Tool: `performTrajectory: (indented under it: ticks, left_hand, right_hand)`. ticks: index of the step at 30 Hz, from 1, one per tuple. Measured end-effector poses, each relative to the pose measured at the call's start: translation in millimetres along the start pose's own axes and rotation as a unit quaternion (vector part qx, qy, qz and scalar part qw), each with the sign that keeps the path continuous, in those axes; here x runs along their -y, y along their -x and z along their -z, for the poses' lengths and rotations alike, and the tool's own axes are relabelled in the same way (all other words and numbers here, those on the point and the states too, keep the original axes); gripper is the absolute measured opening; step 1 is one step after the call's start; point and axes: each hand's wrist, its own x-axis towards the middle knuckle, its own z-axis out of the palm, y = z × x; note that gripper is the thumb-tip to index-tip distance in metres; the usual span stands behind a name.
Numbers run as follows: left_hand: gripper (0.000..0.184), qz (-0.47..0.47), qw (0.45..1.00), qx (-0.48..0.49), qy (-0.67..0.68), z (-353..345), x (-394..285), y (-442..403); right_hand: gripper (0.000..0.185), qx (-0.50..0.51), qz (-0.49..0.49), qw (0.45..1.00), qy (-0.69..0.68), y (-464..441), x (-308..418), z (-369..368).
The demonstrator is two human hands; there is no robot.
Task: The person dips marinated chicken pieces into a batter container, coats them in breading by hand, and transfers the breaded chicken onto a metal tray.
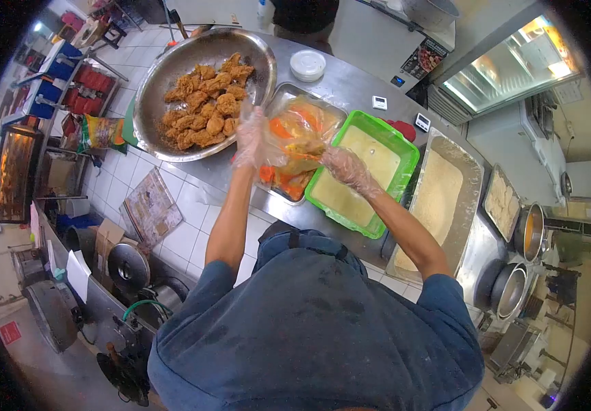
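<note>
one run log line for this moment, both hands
left hand: gloved, at plastic bag | right hand: gloved, above green tub | steel bowl: browned pieces | grips: unclear

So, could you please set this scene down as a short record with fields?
Left hand: clear-gloved, at the plastic bag; exact grip unclear
Right hand: clear-gloved, over the green tub, reaching the bag's right side
Plastic bag: over a metal tray, orange showing
Metal bowl: browned, crusted pieces; left of the tray
Green tub: pale liquid; right of the tray
Long metal pan: pale powder; right of the tub
</note>
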Motion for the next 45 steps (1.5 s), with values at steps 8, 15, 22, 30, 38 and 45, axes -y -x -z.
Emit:
performTrajectory:
  ticks: [8, 15, 22, 30, 38, 45]
  left_hand:
    - [0.053, 0.001, 0.994, 0.107, -0.022, -15.2, -15.1, 31.3]
    - [0.057, 0.017, 0.987, 0.105, -0.123, -2.2, 7.1, 11.6]
    - [0.049, 0.01, 0.976, 0.108, -0.191, -1.6, 26.3, 4.5]
    - [0.046, 0.107, 0.991, 0.077, 0.021, -11.6, -13.5, 24.5]
    - [0.055, 0.157, 0.981, 0.112, -0.04, -8.9, -32.0, 23.4]
    - [0.06, 0.067, 0.992, 0.082, -0.062, -1.6, -38.5, 26.4]
  right_hand:
    - [0.022, 0.057, 0.089, 0.993, -0.051, -64.1, 43.8, -2.0]
    - [0.036, 0.43, -0.086, 0.873, -0.214, -108.7, 9.6, -7.8]
    - [0.067, 0.644, -0.103, 0.753, 0.087, -147.3, 29.0, -10.9]
    - [0.044, 0.3, -0.03, 0.931, 0.204, -101.4, 17.4, -48.3]
    - [0.049, 0.308, -0.033, 0.951, 0.012, -90.1, -54.2, -65.8]
    - [0.035, 0.297, -0.133, 0.945, -0.034, -121.0, -5.7, 5.1]
